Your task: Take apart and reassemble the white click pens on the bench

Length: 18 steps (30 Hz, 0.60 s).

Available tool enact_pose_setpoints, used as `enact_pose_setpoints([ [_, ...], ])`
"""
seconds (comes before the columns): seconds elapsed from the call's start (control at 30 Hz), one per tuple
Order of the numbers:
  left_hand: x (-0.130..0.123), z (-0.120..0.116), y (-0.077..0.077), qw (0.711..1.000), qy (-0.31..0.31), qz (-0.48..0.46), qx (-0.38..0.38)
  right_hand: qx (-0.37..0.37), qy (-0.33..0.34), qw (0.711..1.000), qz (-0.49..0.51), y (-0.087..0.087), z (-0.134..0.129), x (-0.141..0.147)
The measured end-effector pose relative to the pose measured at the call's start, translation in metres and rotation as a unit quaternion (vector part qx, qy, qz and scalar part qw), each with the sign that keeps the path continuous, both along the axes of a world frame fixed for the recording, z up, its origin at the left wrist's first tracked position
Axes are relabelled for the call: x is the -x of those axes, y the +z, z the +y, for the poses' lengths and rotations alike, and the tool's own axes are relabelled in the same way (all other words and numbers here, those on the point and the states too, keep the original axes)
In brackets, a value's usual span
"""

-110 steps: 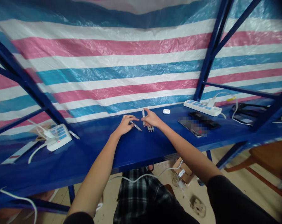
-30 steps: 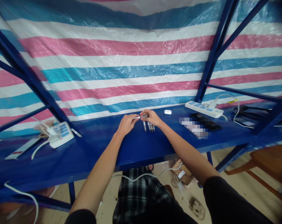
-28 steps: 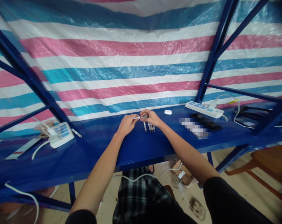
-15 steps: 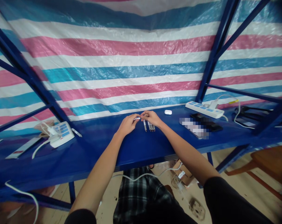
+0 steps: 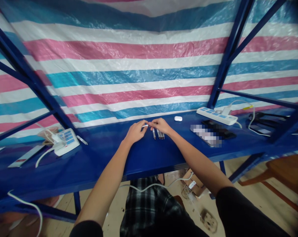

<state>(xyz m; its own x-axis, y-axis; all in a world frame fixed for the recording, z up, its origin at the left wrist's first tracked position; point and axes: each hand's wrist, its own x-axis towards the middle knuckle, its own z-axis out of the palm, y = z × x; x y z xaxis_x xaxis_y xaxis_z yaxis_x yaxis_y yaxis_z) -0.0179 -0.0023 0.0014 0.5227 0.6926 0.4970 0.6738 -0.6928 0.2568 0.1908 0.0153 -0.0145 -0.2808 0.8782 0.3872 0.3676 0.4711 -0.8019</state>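
Between my two hands, just above the blue table (image 5: 109, 144), is a slim white pen (image 5: 145, 125), mostly covered by fingers. My left hand (image 5: 136, 131) pinches it from the left side. The fingertips of my right hand (image 5: 161, 125) are closed at its right end, meeting the left fingertips. Several similar pens lie side by side under and in front of my right hand, dark tips toward me. One pen (image 5: 154, 134) lies slightly apart on the left of the row; their far ends are hidden by the right hand.
A white earbud case (image 5: 178, 118) lies behind my right hand. Farther right are a dark phone (image 5: 224, 131), a pixelated item (image 5: 205, 135) and a power strip (image 5: 216, 116). On the left are another power strip (image 5: 67, 142) and a white pen-like item (image 5: 82, 140). Blue frame posts (image 5: 219, 79) flank the table.
The view has shifted very slightly. Both hands keep their grip at the white pen, and the pens on the table stay where they lay.
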Motion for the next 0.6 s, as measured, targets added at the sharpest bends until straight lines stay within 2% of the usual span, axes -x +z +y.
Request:
enact_pose_setpoints([
  [0.2, 0.002, -0.001, 0.004, 1.0, 0.029, 0.01, 0.007, -0.018, 0.007, 0.999, 0.04, -0.004, 0.007, -0.001],
  [0.33, 0.004, 0.003, 0.003, 1.0, 0.022, 0.004, 0.012, -0.028, 0.01, 0.998, 0.05, -0.006, 0.01, -0.002],
  [0.47, 0.008, 0.008, 0.0, 1.0, 0.017, -0.014, -0.002, -0.048, -0.015, 0.998, 0.034, 0.0, 0.006, -0.008],
  [0.6, 0.016, 0.012, -0.002, 0.998, 0.044, -0.038, -0.008, -0.067, -0.042, 0.997, 0.0, 0.006, 0.004, -0.016],
])
